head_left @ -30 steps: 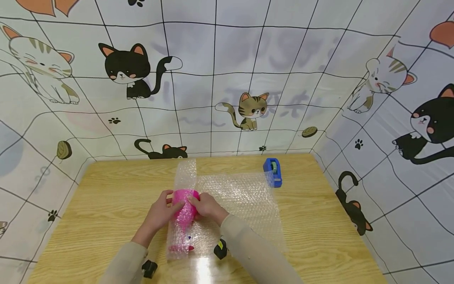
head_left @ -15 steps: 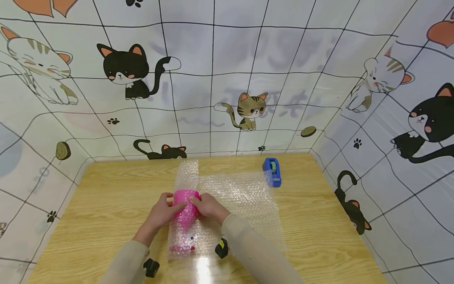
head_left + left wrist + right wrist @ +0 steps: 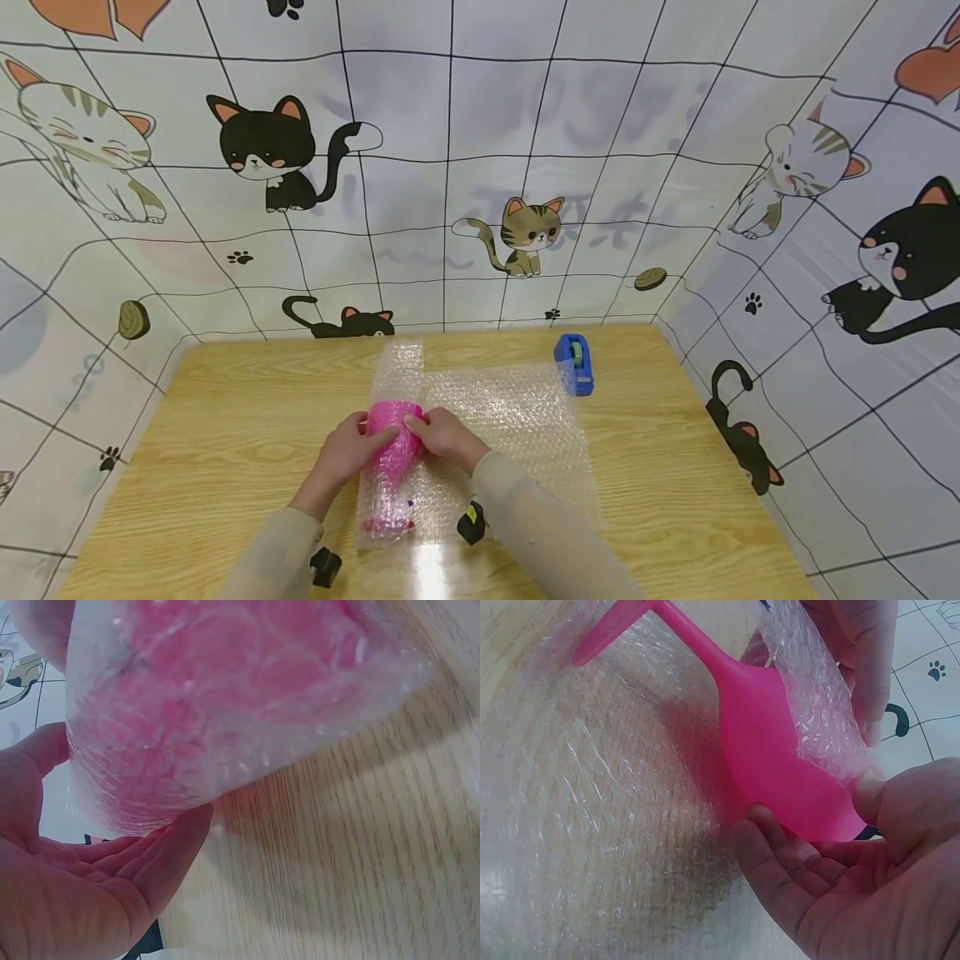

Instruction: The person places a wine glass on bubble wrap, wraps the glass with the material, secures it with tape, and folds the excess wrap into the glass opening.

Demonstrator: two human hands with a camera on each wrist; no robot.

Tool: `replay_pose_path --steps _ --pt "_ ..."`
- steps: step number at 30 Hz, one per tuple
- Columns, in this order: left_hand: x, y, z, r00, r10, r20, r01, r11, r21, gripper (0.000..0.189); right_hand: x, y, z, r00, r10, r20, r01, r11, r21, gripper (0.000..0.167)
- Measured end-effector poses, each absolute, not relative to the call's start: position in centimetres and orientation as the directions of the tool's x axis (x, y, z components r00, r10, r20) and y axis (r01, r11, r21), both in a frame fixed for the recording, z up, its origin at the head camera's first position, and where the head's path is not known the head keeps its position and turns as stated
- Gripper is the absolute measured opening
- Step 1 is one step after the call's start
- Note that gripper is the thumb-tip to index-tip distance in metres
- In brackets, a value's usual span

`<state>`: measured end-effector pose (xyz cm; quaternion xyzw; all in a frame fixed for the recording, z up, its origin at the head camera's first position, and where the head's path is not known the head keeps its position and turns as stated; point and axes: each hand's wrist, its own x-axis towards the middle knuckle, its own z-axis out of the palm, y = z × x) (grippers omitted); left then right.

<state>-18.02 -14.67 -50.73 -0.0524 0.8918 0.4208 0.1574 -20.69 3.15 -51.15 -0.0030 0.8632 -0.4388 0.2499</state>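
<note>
A bright pink stemmed goblet lies on its side, its foot toward the front edge of the table. Clear bubble wrap covers its left part and spreads flat to the right beneath it. My left hand holds the wrapped side, thumb on top; in the left wrist view its fingers curve against the wrap. My right hand grips the bowl, its thumb pressing the wrap's edge. The bare pink bowl and stem show in the right wrist view. Much of the goblet's foot is under the wrap.
A blue tape dispenser stands at the back right, by the wrap's far corner. A wooden table lies beneath everything. Cat-patterned sheeting rises behind and at both sides. Black wrist cameras hang under the sleeves.
Both hands have shifted slightly to the right with the goblet and the wrap over it. The grip looks the same, and the tape dispenser stays in place.
</note>
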Motion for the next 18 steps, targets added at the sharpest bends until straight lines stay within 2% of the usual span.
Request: replay_pose_path --steps 10,18 --pt "-17.97 -14.32 -50.86 -0.948 0.018 -0.317 -0.234 0.636 0.736 0.086 -20.82 3.44 -51.48 -0.899 -0.177 -0.401 0.230 0.587 -0.776 0.040" --pt "-17.98 -13.82 -51.10 -0.952 -0.009 -0.304 -0.238 0.647 0.725 0.089 -20.70 3.64 -50.99 -0.921 -0.124 -0.368 0.213 0.630 -0.746 0.039"
